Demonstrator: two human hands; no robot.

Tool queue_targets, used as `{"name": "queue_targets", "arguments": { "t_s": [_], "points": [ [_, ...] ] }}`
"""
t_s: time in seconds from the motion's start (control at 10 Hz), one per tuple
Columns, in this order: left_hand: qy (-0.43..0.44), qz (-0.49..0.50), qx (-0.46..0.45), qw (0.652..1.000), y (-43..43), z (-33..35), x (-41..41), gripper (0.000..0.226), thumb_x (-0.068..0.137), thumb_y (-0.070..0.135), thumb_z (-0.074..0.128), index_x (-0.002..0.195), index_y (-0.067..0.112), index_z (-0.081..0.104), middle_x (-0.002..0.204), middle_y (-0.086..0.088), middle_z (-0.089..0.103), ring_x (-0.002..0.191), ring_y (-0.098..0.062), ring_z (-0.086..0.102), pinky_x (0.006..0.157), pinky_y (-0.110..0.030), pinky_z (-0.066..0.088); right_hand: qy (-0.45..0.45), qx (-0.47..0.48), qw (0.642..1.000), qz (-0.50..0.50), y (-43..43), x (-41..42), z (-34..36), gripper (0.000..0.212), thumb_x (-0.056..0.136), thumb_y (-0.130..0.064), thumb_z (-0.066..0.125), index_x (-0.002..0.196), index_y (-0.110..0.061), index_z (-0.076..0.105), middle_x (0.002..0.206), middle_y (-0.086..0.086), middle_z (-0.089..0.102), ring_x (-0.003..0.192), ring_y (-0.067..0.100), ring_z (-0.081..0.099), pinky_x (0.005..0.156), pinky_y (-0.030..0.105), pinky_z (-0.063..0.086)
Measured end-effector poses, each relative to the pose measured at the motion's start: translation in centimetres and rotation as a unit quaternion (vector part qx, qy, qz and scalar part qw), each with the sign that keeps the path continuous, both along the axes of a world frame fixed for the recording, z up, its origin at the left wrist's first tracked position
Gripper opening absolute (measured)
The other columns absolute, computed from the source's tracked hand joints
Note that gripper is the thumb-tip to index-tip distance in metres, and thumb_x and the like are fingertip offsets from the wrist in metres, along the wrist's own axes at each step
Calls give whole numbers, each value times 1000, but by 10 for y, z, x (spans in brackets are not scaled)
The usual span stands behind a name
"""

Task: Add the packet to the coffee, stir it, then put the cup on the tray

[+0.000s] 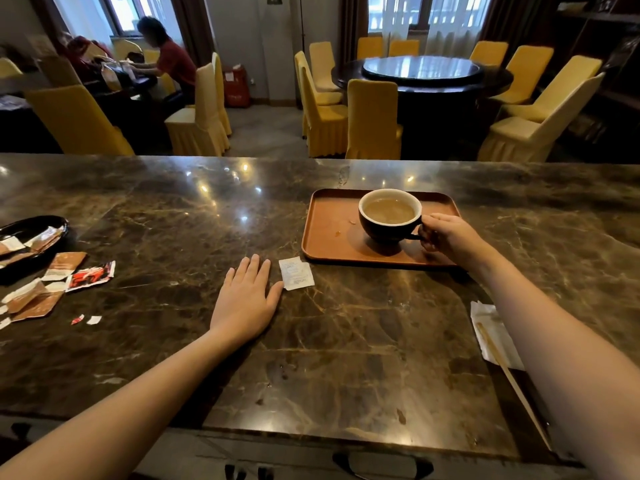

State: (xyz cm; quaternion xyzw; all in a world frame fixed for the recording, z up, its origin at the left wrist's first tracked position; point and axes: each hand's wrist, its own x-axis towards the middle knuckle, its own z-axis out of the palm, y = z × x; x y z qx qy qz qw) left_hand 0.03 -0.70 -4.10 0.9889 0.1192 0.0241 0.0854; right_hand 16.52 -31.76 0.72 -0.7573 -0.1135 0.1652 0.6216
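Note:
A dark cup [384, 230] with a white inside holds milky coffee and stands on the brown tray [325, 233]. My right hand [450, 237] grips the cup's handle from the right. A torn white packet [296, 273] lies flat on the marble counter just in front of the tray's near left corner. My left hand [247, 299] rests palm down on the counter, fingers spread, its thumb close to the packet. A wooden stir stick [509, 372] lies on a white napkin [491, 327] at the right, partly hidden by my right forearm.
At the far left, a black dish [38, 230] holds packets, with several torn brown and red wrappers [69, 275] scattered beside it. Yellow-covered chairs and a round dark table [422, 77] stand beyond the counter. A person sits at a table at the back left.

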Motion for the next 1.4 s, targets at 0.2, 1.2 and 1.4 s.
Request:
{"name": "queue_targets", "arguments": {
  "t_s": [0.2,1.2,1.4],
  "points": [
    [3,2,-2,1000,-1,0,0,62,94,50,20,147,18,14,159,-4,9,147,-18,4,119,-37,4,16,5,1000,17,3,7,-3,23,93,-24,45,75,-11,50,71,8,48,59,15,48,54,22,42],
    [1,7,-7,1000,-3,3,-3,62,94,49,23,147,18,13,158,-4,9,147,-18,3,119,-37,4,-204,-156,966,-35,2,15,2,29,90,-11,51,118,-9,59,99,7,65,80,19,66,59,14,55],
    [-17,16,-33,999,-3,5,-2,62,94,49,25,147,18,14,158,-3,11,146,-17,6,118,-36,5,-194,-186,959,-87,3,8,0,41,92,-24,48,131,-11,47,119,7,58,93,21,62,65,17,52]
  ]
}}
